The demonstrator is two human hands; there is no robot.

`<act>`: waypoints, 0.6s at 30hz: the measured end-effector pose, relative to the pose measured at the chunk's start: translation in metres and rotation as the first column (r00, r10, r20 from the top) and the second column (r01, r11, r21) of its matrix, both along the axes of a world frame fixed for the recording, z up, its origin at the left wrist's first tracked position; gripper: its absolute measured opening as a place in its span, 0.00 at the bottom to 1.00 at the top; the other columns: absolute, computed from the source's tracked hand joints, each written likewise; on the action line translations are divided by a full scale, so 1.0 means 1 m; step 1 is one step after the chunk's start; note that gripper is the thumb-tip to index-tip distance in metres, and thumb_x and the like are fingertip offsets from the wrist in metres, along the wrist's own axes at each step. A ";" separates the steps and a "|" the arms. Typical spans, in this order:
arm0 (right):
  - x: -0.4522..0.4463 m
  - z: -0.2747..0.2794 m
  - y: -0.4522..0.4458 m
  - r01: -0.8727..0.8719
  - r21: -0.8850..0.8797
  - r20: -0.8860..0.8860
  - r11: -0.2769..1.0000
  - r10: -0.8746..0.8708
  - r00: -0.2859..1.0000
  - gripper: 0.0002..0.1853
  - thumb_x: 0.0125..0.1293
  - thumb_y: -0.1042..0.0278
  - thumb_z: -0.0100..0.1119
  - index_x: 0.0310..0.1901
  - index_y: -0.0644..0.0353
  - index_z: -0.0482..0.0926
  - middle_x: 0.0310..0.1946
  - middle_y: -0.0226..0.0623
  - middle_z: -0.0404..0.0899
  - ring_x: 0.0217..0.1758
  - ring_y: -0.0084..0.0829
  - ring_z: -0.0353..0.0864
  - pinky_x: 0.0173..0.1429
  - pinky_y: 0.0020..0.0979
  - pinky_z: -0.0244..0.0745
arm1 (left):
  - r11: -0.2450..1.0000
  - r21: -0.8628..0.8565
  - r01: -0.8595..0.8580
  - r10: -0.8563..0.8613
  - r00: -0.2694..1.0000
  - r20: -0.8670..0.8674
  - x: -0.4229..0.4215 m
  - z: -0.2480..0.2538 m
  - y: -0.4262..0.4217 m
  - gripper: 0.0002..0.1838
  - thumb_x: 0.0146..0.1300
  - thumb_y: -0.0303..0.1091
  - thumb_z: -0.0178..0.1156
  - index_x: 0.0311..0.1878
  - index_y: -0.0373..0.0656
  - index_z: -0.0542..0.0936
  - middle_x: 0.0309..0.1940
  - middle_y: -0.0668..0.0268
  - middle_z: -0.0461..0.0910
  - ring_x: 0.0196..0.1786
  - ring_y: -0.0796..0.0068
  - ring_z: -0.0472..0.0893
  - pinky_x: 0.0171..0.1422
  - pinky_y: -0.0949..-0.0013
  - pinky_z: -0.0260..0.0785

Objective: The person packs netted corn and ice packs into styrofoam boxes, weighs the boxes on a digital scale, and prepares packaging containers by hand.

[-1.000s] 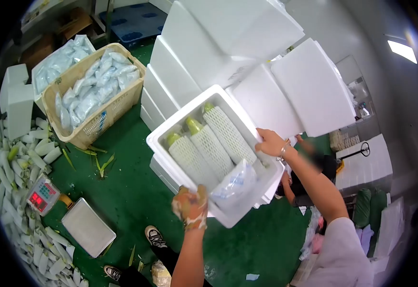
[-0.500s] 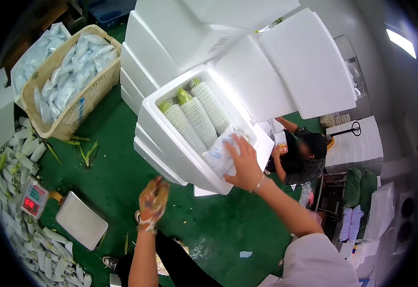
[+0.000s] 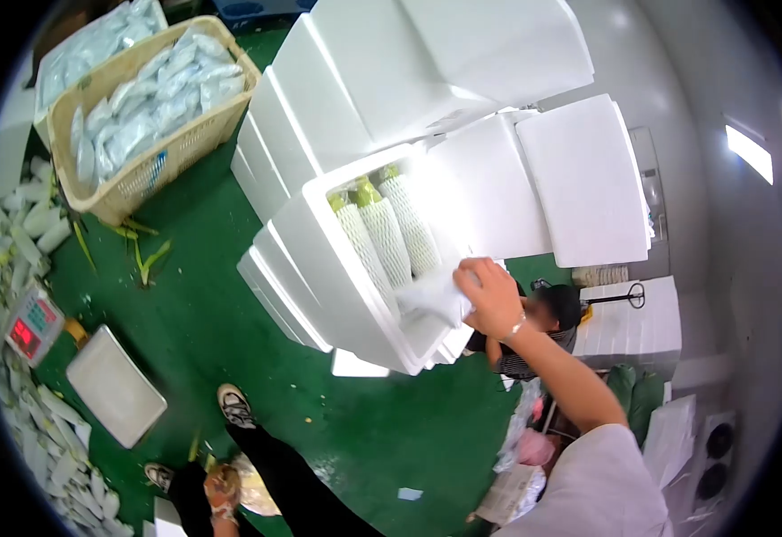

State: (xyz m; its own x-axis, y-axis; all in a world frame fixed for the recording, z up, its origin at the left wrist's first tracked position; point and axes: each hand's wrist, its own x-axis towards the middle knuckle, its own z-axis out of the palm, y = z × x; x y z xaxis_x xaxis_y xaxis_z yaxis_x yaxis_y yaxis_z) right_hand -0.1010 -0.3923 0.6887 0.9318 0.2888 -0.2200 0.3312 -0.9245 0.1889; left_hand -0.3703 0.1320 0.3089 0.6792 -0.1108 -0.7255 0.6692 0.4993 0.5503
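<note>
My right hand (image 3: 491,295) grips a white ice pack (image 3: 440,294) at the near end of a foam box (image 3: 319,259). The pack is slightly blurred and partly inside the box rim. Within the box lie three long vegetables with green tips in white foam-net sleeves (image 3: 382,234), side by side. Down at the lower left, my left hand (image 3: 222,488) hangs beside my dark trouser leg, away from the box. Its fingers look curled, but blur hides whether they are closed, and no object shows in it.
More foam boxes (image 3: 471,45) are stacked behind. A beige crate (image 3: 163,152) holds several similar packs. At left are a scale platform (image 3: 116,385), its red-lit display (image 3: 33,327) and a heap of pale vegetables (image 3: 60,430). Another person (image 3: 548,327) sits beyond the boxes.
My left hand has dropped from near the box toward my leg. My right hand still has the pack, now lifted and tilted at the box's near end. The whole view has shifted.
</note>
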 end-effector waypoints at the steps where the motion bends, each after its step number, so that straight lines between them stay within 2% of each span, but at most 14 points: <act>1: 0.000 -0.013 -0.004 0.025 0.034 0.083 0.999 -0.028 0.996 0.34 0.32 0.71 0.69 0.49 0.58 0.72 0.51 0.41 0.70 0.53 0.44 0.70 0.52 0.40 0.70 | 0.999 -0.049 -0.013 0.011 0.999 -0.046 -0.010 -0.011 0.003 0.10 0.60 0.31 0.52 0.40 0.34 0.75 0.34 0.59 0.75 0.34 0.67 0.74 0.38 0.67 0.69; 3: 0.010 -0.039 0.002 -0.055 0.052 0.231 0.997 0.042 0.972 0.32 0.37 0.72 0.67 0.50 0.64 0.70 0.52 0.44 0.70 0.51 0.46 0.70 0.51 0.42 0.71 | 0.987 -0.021 0.160 -0.161 0.984 -0.076 -0.013 -0.028 0.003 0.13 0.64 0.35 0.49 0.45 0.36 0.74 0.40 0.57 0.74 0.43 0.64 0.73 0.47 0.63 0.71; 5: -0.009 -0.061 0.004 0.041 0.193 0.094 0.980 -0.060 0.994 0.30 0.41 0.70 0.67 0.50 0.64 0.70 0.54 0.46 0.69 0.52 0.47 0.70 0.52 0.41 0.71 | 0.689 0.547 0.475 -0.602 0.796 0.067 -0.020 -0.031 0.009 0.11 0.61 0.33 0.52 0.43 0.38 0.74 0.42 0.57 0.75 0.44 0.65 0.74 0.46 0.62 0.71; 7: -0.023 -0.051 0.010 0.192 0.261 -0.112 0.946 -0.168 0.979 0.27 0.48 0.66 0.66 0.52 0.63 0.70 0.58 0.49 0.66 0.56 0.50 0.67 0.58 0.43 0.69 | 0.719 0.426 0.549 -0.574 0.815 -0.081 0.002 0.014 -0.006 0.08 0.55 0.24 0.55 0.39 0.38 0.75 0.41 0.61 0.75 0.37 0.68 0.75 0.41 0.68 0.70; 8: -0.024 -0.036 0.015 0.252 0.196 -0.141 0.948 -0.227 0.963 0.27 0.50 0.66 0.66 0.52 0.62 0.70 0.58 0.50 0.66 0.58 0.50 0.66 0.60 0.43 0.67 | 0.969 0.075 0.234 -0.237 0.971 0.035 -0.011 -0.003 -0.004 0.07 0.54 0.22 0.55 0.38 0.39 0.74 0.38 0.62 0.75 0.33 0.70 0.75 0.36 0.70 0.68; 9: -0.021 -0.026 0.022 0.294 0.137 -0.168 0.946 -0.270 0.948 0.27 0.51 0.66 0.65 0.53 0.61 0.70 0.59 0.50 0.65 0.60 0.50 0.65 0.61 0.43 0.65 | 0.937 -0.328 -0.119 0.123 0.992 -0.008 -0.022 -0.017 -0.004 0.07 0.53 0.20 0.55 0.37 0.40 0.74 0.35 0.63 0.75 0.29 0.72 0.74 0.31 0.73 0.66; 11: 0.001 -0.028 0.035 0.262 0.166 -0.088 0.951 -0.250 0.964 0.27 0.55 0.65 0.62 0.57 0.61 0.69 0.60 0.52 0.64 0.63 0.51 0.62 0.66 0.42 0.61 | 0.666 -0.644 -0.377 0.340 0.922 -0.188 -0.037 -0.018 0.000 0.03 0.55 0.24 0.56 0.33 0.42 0.73 0.29 0.64 0.73 0.24 0.74 0.72 0.25 0.72 0.64; 12: 0.025 -0.044 0.042 0.169 0.272 0.007 0.947 -0.178 0.984 0.27 0.58 0.65 0.60 0.59 0.61 0.68 0.61 0.52 0.63 0.65 0.51 0.60 0.68 0.42 0.57 | 0.558 -0.746 -0.363 0.359 0.916 -0.177 -0.042 -0.023 0.006 0.02 0.57 0.26 0.56 0.32 0.41 0.73 0.28 0.63 0.73 0.24 0.73 0.72 0.26 0.71 0.66; 13: 0.030 -0.070 0.025 0.259 0.350 -0.045 0.900 -0.260 0.965 0.28 0.64 0.66 0.55 0.64 0.66 0.62 0.65 0.54 0.59 0.69 0.51 0.56 0.71 0.41 0.51 | 0.441 -0.833 -0.334 0.369 0.914 -0.171 -0.048 -0.030 0.012 0.03 0.59 0.28 0.55 0.32 0.40 0.73 0.27 0.62 0.74 0.24 0.73 0.73 0.27 0.70 0.67; 14: 0.022 -0.105 -0.007 0.280 0.301 -0.122 0.912 -0.255 0.959 0.29 0.67 0.66 0.49 0.65 0.71 0.56 0.67 0.56 0.54 0.72 0.51 0.51 0.73 0.42 0.45 | 0.537 -0.766 -0.352 0.373 0.914 -0.159 -0.069 -0.043 0.022 0.07 0.59 0.28 0.54 0.39 0.36 0.75 0.32 0.59 0.77 0.29 0.70 0.77 0.30 0.70 0.71; 15: 0.005 -0.136 -0.036 0.178 0.147 -0.030 0.973 -0.176 0.984 0.28 0.68 0.66 0.44 0.66 0.73 0.54 0.68 0.57 0.51 0.73 0.50 0.48 0.74 0.44 0.43 | 0.857 -0.282 -0.432 0.401 0.901 -0.162 -0.036 0.012 0.015 0.11 0.59 0.28 0.54 0.45 0.36 0.76 0.36 0.57 0.79 0.34 0.66 0.79 0.33 0.70 0.74; 16: 0.000 -0.170 -0.068 0.181 0.209 0.021 0.961 -0.190 0.982 0.28 0.69 0.64 0.41 0.66 0.73 0.54 0.69 0.57 0.51 0.72 0.51 0.49 0.74 0.44 0.43 | 0.814 -0.183 -0.551 0.452 0.800 -0.395 -0.039 0.012 0.023 0.12 0.56 0.25 0.55 0.45 0.38 0.76 0.36 0.58 0.78 0.38 0.65 0.80 0.37 0.67 0.77; 17: 0.000 -0.185 -0.108 0.325 0.252 -0.006 0.911 -0.335 0.942 0.29 0.70 0.61 0.39 0.66 0.73 0.53 0.68 0.58 0.52 0.72 0.53 0.50 0.74 0.44 0.42 | 0.441 -0.561 -0.700 0.538 0.707 -0.459 -0.070 -0.033 0.035 0.15 0.54 0.24 0.54 0.48 0.37 0.74 0.42 0.56 0.78 0.43 0.62 0.80 0.47 0.60 0.77; 18: -0.003 -0.175 -0.108 0.302 0.231 -0.030 0.925 -0.304 0.952 0.30 0.70 0.59 0.38 0.67 0.73 0.52 0.68 0.58 0.52 0.72 0.52 0.50 0.74 0.43 0.43 | 0.613 -0.273 -0.741 0.661 0.671 -0.337 -0.048 0.014 0.042 0.13 0.55 0.27 0.56 0.43 0.31 0.75 0.39 0.54 0.79 0.40 0.62 0.79 0.47 0.64 0.74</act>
State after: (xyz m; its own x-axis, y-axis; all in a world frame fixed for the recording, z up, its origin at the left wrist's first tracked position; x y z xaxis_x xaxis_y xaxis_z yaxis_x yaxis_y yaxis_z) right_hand -0.1037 -0.5001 0.5139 0.9840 0.0345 -0.1750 0.0280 -0.9988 -0.0396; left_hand -0.4184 0.1745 0.3233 0.5185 0.0668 -0.8524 0.0931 0.9866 0.1340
